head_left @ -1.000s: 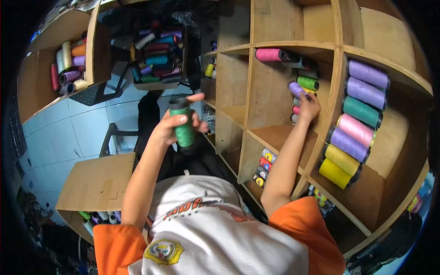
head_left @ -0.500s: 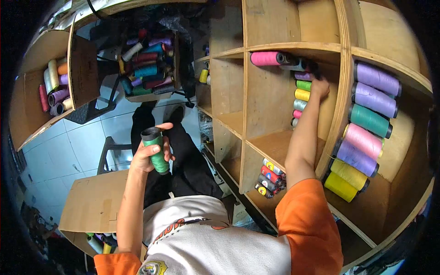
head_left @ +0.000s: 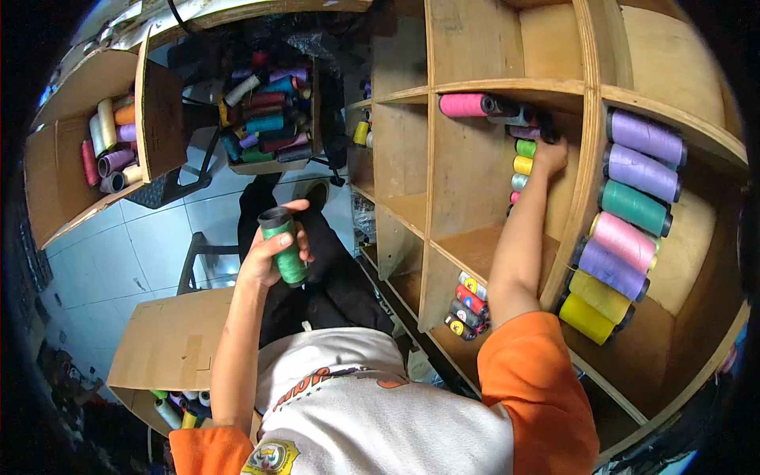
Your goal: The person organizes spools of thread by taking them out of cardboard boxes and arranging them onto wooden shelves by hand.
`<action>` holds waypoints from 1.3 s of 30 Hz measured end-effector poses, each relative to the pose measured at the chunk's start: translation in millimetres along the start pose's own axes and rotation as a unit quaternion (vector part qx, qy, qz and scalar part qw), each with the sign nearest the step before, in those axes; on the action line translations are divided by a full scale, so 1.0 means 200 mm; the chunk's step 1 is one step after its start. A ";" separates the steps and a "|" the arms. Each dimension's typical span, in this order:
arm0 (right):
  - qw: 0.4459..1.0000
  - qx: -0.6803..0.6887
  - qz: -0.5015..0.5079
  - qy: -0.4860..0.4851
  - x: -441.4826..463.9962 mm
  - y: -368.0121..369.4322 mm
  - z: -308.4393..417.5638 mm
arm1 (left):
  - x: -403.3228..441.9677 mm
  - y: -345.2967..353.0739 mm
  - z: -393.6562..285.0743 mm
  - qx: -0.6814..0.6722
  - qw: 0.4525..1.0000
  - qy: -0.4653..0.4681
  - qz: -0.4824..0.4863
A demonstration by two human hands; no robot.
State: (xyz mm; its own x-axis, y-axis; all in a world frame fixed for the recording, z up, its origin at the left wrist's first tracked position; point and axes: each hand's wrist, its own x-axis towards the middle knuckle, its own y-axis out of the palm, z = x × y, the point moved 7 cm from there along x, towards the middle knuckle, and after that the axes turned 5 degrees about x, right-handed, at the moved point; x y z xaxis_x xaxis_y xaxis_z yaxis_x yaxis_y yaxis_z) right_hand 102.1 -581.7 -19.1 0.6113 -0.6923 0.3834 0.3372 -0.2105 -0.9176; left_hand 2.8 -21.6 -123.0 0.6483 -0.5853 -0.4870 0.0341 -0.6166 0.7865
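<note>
My left hand point(head_left: 273, 257) is closed around a green thread spool point(head_left: 289, 252) with a black top, held above my legs. Inside a compartment of the wooden shelf point(head_left: 507, 84), my right hand point(head_left: 552, 154) reaches to the back of a row of spools. Its fingertips are at the end of a purple spool point(head_left: 522, 133), which they partly hide. Below that spool lie a bright green spool point(head_left: 526, 148) and a yellow spool point(head_left: 523, 165). A pink spool point(head_left: 465, 104) lies at the compartment's far left.
The right compartment holds several large spools, among them a teal one point(head_left: 633, 207). An open cardboard box point(head_left: 59, 186) of spools stands at left, another box point(head_left: 273, 167) at top centre. A third box point(head_left: 170, 340) is at lower left, near a dark stool point(head_left: 190, 261).
My right hand has carried the purple spool from above the row to its upper end, beside the green spool. My left hand has moved lower and left, still around the green spool.
</note>
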 end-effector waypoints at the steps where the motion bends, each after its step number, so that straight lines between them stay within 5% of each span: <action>1: 0.999 0.032 -0.022 0.012 -0.08 -0.07 0.04 | 0.01 0.02 -0.01 0.013 1.000 0.001 -0.013; 2: 0.997 0.064 -0.043 0.023 -0.16 -0.12 0.08 | 0.03 0.04 -0.01 0.015 1.000 0.003 -0.016; 4: 0.947 0.289 0.111 -0.088 -0.37 0.06 0.15 | 0.10 0.11 0.00 -0.037 0.999 0.028 -0.014; 5: 0.828 0.452 0.313 0.107 -0.69 -0.04 0.43 | 0.13 0.15 0.01 -0.074 0.996 0.039 -0.019; 6: 0.716 0.495 0.460 0.175 -0.98 -0.03 0.56 | 0.18 0.20 0.00 -0.099 0.993 0.060 -0.024; 7: 0.591 0.533 0.594 0.120 -1.23 -0.18 0.79 | 0.22 0.24 0.00 -0.123 0.989 0.081 -0.028; 10: 0.480 0.550 0.658 0.187 -1.60 -0.45 0.97 | 0.29 0.37 0.04 -0.145 0.986 0.081 -0.028; 13: 0.562 0.575 0.555 0.215 -1.55 -0.40 0.82 | 0.34 0.43 0.10 -0.071 0.996 0.039 -0.040; 16: 0.724 0.554 0.380 0.156 -1.20 -0.32 0.53 | 0.35 0.36 0.24 -0.015 0.994 -0.057 -0.089; 19: 0.912 0.379 0.132 0.085 -0.75 -0.28 0.16 | 0.30 0.28 0.23 0.041 0.992 -0.038 -0.109; 20: 0.934 0.283 0.189 0.109 -0.65 -0.33 0.18 | 0.28 0.22 0.22 0.044 0.991 -0.039 -0.123; 21: 0.969 0.201 0.130 0.066 -0.50 -0.18 -0.04 | 0.26 0.18 0.20 0.046 0.989 -0.035 -0.134; 22: 0.987 0.121 0.102 0.014 -0.45 -0.30 0.11 | 0.24 0.13 0.18 0.055 0.988 -0.031 -0.142; 23: 0.967 0.206 0.101 0.110 -0.38 -0.19 -0.04 | 0.22 0.07 0.16 0.064 0.986 -0.022 -0.150; 27: 0.998 0.027 0.018 0.056 -0.06 0.06 -0.29 | 0.14 -0.06 0.04 0.082 0.978 -0.004 -0.193; 32: 0.983 -0.087 0.065 0.149 0.03 0.01 -0.15 | 0.08 -0.20 0.03 0.095 0.969 0.009 -0.226; 39: 0.968 0.002 0.146 0.206 0.10 0.22 -0.37 | 0.09 -0.24 -0.01 0.074 0.967 0.025 -0.241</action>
State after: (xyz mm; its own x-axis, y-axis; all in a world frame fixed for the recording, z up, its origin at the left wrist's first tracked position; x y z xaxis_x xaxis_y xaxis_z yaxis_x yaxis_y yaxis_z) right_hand 76.0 -654.6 -59.2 0.3446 -0.9382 0.0326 0.1968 0.0382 -0.9797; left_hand 13.4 -1.2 -168.5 0.6205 -0.1876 -0.7614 0.2338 -0.8825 0.4080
